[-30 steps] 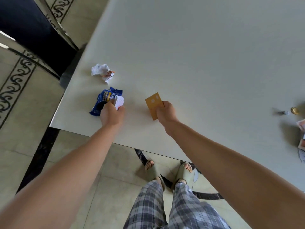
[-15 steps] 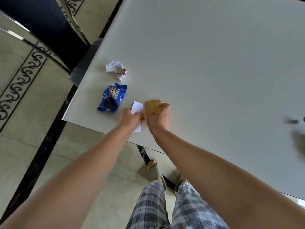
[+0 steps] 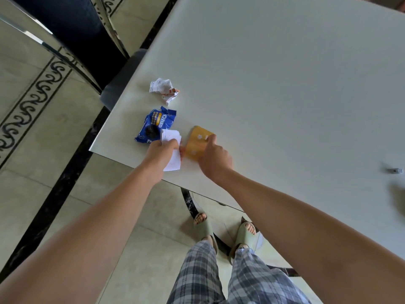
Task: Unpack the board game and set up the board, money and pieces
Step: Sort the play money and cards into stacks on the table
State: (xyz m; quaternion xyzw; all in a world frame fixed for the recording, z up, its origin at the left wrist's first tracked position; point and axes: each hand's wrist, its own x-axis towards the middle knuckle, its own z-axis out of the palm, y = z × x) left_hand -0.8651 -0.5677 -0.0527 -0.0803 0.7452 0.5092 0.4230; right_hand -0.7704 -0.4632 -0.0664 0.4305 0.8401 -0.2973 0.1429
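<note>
Setup barely begun: no board or pieces laid out on the bench [image 3: 285, 95].
Left hand [image 3: 162, 153] gripped white slips [image 3: 173, 150]; right hand [image 3: 213, 157] pinched orange cards [image 3: 197, 143] at the near-left edge.

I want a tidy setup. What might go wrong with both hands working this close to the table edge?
The white cards in the left hand reach out to the table's near edge; a loose one could drop to the floor. The orange cards under the right hand might fan apart. The Oreo packet beside them crowds the space.
</note>
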